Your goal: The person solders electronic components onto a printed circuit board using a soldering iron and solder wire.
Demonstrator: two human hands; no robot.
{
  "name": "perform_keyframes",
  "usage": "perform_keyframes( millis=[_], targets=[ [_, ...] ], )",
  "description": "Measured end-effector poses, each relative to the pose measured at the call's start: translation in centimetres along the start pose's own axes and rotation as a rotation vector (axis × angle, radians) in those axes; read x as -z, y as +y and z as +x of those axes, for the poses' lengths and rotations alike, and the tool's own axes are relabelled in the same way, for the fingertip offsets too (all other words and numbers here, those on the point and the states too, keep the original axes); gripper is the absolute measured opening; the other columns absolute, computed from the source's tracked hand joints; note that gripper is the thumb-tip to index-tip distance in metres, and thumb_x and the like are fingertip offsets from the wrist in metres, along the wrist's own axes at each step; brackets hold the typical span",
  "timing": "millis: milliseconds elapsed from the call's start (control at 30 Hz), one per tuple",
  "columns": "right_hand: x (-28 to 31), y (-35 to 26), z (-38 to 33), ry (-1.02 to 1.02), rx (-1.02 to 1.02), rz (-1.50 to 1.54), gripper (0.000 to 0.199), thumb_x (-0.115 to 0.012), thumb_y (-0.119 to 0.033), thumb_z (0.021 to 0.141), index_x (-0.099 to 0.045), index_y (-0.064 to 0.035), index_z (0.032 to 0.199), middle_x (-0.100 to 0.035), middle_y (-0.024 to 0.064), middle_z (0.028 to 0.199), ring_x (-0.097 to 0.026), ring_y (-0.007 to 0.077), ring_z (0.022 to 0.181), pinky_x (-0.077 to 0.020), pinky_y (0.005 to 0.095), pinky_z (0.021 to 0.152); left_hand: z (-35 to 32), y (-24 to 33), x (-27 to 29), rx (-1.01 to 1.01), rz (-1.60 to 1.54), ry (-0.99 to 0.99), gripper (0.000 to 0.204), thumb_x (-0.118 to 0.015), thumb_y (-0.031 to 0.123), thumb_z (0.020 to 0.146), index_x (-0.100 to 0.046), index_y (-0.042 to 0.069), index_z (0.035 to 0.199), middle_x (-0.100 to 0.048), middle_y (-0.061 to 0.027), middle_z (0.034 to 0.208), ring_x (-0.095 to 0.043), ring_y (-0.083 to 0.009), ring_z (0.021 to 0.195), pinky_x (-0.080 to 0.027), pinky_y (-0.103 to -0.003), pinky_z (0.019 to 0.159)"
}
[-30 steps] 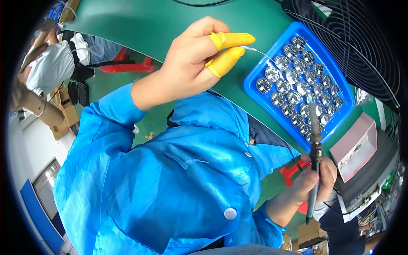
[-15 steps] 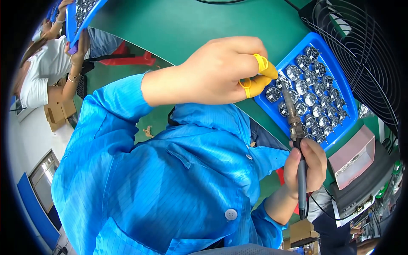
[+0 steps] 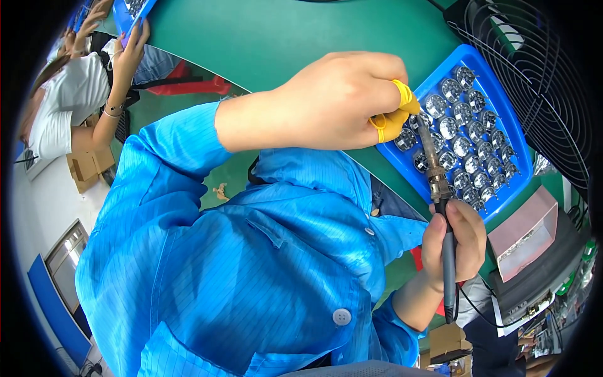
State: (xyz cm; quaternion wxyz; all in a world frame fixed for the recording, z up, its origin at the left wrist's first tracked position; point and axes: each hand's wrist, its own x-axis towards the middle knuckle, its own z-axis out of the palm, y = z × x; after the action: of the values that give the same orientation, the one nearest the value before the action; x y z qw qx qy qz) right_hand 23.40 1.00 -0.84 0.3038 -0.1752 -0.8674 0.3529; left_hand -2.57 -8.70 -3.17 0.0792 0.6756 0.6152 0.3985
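My right hand (image 3: 457,242) is closed around the dark handle of a soldering iron (image 3: 436,169), whose metal shaft slants up over the tray. Its tip comes close to the fingertips of my left hand (image 3: 336,103). Yellow finger cots (image 3: 392,122) cover two of those fingers, which are pinched together; whatever they pinch is too small or hidden to make out. Beneath both lies a blue tray (image 3: 524,154) holding several rows of small round silvery parts (image 3: 461,146) with thin pins. My left hand hovers at the tray's left edge.
A black wire fan guard (image 3: 534,81) stands right of the tray on the green table (image 3: 301,31). Near the tray's lower right is a pinkish open box (image 3: 524,232). At the far left another person (image 3: 69,110) handles a second blue tray (image 3: 135,12).
My left hand has shifted slightly right, still pinched. The soldering iron stays almost where it was. The other person's hand and the blue tray at far left have moved.
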Motion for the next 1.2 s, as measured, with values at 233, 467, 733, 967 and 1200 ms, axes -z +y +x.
perform_keyframes(
  millis=[233,467,733,967,1200],
  targets=[
    [0.2,0.1,0.0,-0.016,-0.018,0.029,0.021,-0.075,-0.003,0.080,-0.066,0.0068,0.097,-0.068,0.0207,0.085,-0.067,0.0294,0.069,-0.0565,0.0339,0.062,0.1,0.1,0.0,-0.018,-0.018,-0.004,0.023,-0.082,0.001,0.070,-0.065,0.001,0.084,-0.064,-0.0099,0.087,-0.064,-0.0254,0.068,-0.053,-0.033,0.055],
    [0.0,0.3,0.1,0.008,-0.006,0.009,0.022,-0.076,-0.005,0.080,-0.066,0.0072,0.096,-0.068,0.0206,0.085,-0.067,0.0295,0.069,-0.0559,0.0337,0.060,0.2,0.1,-0.1,-0.004,-0.040,-0.015,0.023,-0.081,-0.002,0.069,-0.062,0.001,0.080,-0.064,-0.0101,0.086,-0.063,-0.0257,0.066,-0.051,-0.034,0.052],
    [0.3,0.5,0.3,-0.009,0.020,0.028,0.021,-0.076,-0.007,0.081,-0.066,0.0064,0.093,-0.068,0.0204,0.084,-0.066,0.0295,0.065,-0.0553,0.0350,0.058,0.3,0.3,0.1,0.000,-0.018,-0.039,0.022,-0.080,-0.002,0.069,-0.063,0.002,0.083,-0.063,-0.0104,0.087,-0.063,-0.0248,0.066,-0.051,-0.033,0.052],
    [3.3,1.5,-1.9,0.108,-0.006,0.078,0.027,-0.074,-0.018,0.084,-0.064,0.0059,0.090,-0.068,0.0198,0.081,-0.065,0.0293,0.065,-0.0543,0.0359,0.058,0.5,1.6,0.2,0.006,-0.150,-0.040,0.020,-0.079,0.002,0.074,-0.072,0.001,0.093,-0.063,-0.0108,0.088,-0.064,-0.0231,0.068,-0.051,-0.031,0.055],
    [2.5,1.7,-1.0,0.031,-0.002,0.049,0.022,-0.075,-0.011,0.083,-0.064,0.0052,0.092,-0.068,0.0199,0.080,-0.065,0.0287,0.064,-0.0545,0.0346,0.060,0.9,1.6,-0.9,0.008,-0.070,-0.088,0.020,-0.080,0.000,0.073,-0.071,0.001,0.090,-0.064,-0.0113,0.089,-0.065,-0.0251,0.070,-0.053,-0.032,0.057]
  ],
)
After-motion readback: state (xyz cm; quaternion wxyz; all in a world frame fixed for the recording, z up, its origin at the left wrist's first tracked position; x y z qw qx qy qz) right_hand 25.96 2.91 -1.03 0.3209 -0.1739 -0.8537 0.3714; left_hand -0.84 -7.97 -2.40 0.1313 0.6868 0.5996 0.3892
